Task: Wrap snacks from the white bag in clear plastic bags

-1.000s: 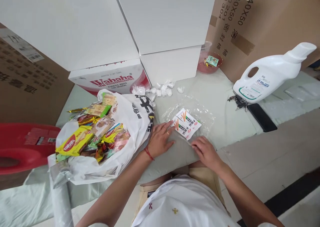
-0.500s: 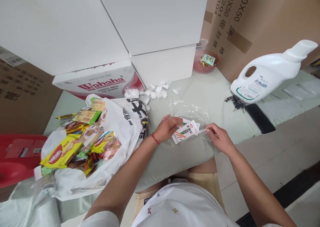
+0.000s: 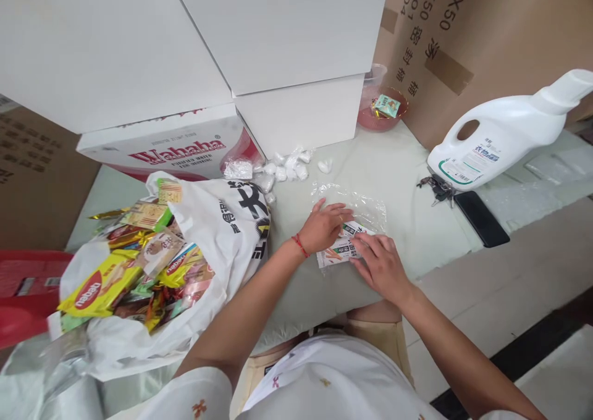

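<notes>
White snack packets [image 3: 336,254] with orange sticks and Chinese print lie overlapping on or in a clear plastic bag [image 3: 365,205] on the cloth-covered table. My left hand [image 3: 325,225], a red string on its wrist, rests over the packets' left upper side with fingers stretched out. Against the packets' right side lies my right hand [image 3: 382,264], its fingers spread and thumb apart. Neither hand visibly grips anything. Parts of the packets are hidden beneath the fingers.
On the left, a white bag [image 3: 236,222] bulges with colourful snacks. Crumpled clear plastic bundles [image 3: 290,167] lie behind the hands, near a Wahaha box [image 3: 171,148]. A detergent bottle [image 3: 500,136], keys [image 3: 440,189], phone [image 3: 482,218] and red bowl [image 3: 382,120] stand or lie rightward.
My right hand has moved left from the bag's edge onto the packets, its pinch released. My left hand has shifted slightly right over them. The view has shifted slightly.
</notes>
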`<state>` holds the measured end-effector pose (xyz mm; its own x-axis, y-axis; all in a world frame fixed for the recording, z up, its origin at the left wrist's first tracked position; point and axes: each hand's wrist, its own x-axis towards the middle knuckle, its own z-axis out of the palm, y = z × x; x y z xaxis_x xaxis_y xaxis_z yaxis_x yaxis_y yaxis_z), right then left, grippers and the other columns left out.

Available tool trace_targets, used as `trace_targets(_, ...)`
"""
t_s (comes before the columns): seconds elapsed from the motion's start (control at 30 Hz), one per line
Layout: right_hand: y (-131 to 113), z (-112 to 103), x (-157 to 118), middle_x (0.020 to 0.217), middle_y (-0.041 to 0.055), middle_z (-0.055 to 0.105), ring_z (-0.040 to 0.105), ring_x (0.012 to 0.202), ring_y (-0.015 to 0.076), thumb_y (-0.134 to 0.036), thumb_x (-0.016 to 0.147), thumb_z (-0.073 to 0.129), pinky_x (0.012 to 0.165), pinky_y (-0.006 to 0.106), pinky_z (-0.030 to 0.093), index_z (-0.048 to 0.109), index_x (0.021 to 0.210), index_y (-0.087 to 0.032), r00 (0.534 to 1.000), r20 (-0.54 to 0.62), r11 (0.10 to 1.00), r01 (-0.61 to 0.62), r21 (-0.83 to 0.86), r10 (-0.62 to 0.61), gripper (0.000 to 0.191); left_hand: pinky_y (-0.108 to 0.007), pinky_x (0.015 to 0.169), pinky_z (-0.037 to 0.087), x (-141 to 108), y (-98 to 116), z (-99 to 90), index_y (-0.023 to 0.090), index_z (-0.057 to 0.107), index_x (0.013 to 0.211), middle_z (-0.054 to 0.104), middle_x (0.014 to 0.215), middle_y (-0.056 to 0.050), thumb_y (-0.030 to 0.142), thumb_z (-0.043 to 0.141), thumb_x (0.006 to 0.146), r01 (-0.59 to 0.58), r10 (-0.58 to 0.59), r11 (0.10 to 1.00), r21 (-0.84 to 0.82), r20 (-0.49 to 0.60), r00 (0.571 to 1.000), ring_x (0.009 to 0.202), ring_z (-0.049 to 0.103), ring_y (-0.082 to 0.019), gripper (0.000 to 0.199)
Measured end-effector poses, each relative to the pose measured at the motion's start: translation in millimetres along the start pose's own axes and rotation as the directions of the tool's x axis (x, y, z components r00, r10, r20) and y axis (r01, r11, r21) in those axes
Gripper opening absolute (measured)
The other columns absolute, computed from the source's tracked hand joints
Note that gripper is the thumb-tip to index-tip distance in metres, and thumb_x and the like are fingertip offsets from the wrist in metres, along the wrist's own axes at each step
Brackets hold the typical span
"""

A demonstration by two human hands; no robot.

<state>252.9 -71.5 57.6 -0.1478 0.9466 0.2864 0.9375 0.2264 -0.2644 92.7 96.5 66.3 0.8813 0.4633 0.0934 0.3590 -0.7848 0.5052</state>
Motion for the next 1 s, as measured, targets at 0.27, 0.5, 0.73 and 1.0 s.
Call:
trace_targets(0.27, 15, -7, 26, 0.106, 0.0114, 0.068, 0.051, 0.1, 0.0289, -0.027, 0.095, 0.063, 0.083, 0.042, 0.042, 0.071, 0.114, -0.021, 0.966, 0.255, 0.998, -0.044, 0.044, 0.031, 0.022, -0.049, 0.11, 0.036, -37, -18, 8.1, 0.03, 0.077, 0.104, 0.072, 0.127, -0.002, 0.021, 0.06, 0.092, 0.106, -0.11, 0.993, -0.048, -0.077, 0.991, 0.119, 0.06, -0.023, 0.023)
trace_targets(0.5, 58, -34, 41, 0.092, 0.0059, 0.069, 0.054, 0.092, 0.0225, -0.04, 0.1, 0.053, 0.087, 0.037, 0.044, 0.073, 0.098, -0.024, 0.964, 0.232, 0.838, -0.231, 0.494, 0.129, 0.026, -0.058, 0.118, 0.025, -37, -27, 10.6, 0.034, 0.076, 0.111, 0.07, 0.13, 0.0, 0.009, 0.054, 0.085, 0.119, -0.121, 0.99, -0.072, -0.022, 0.992, 0.135, 0.051, -0.026, 0.042)
trace_targets(0.73, 65, 0, 83, 0.091, 0.0056, 0.069, 0.055, 0.093, 0.023, -0.033, 0.096, 0.052, 0.089, 0.038, 0.043, 0.072, 0.088, -0.023, 0.912, 0.364, 0.871, -0.325, 0.368, 0.187, 0.024, -0.052, 0.115, 0.038, -73, -21, 9.5, 0.02, 0.064, 0.121, 0.062, 0.138, -0.009, -0.001, 0.043, 0.072, 0.144, -0.171, 0.985, -0.095, -0.41, 0.896, 0.137, 0.049, -0.024, 0.057)
trace_targets(1.0, 42, -30, 37, 0.135, 0.0124, 0.056, 0.047, 0.122, 0.032, -0.049, 0.088, 0.07, 0.101, 0.049, 0.043, 0.055, 0.138, -0.027, 0.988, 0.134, 0.966, 0.036, 0.256, -0.072, 0.057, -0.067, 0.122, 0.008, -123, 18, 21.5, 0.03, 0.052, 0.144, 0.049, 0.155, -0.006, 0.001, 0.053, 0.075, -0.089, 0.113, 0.977, 0.195, -0.117, 0.987, 0.152, 0.027, -0.032, 0.075)
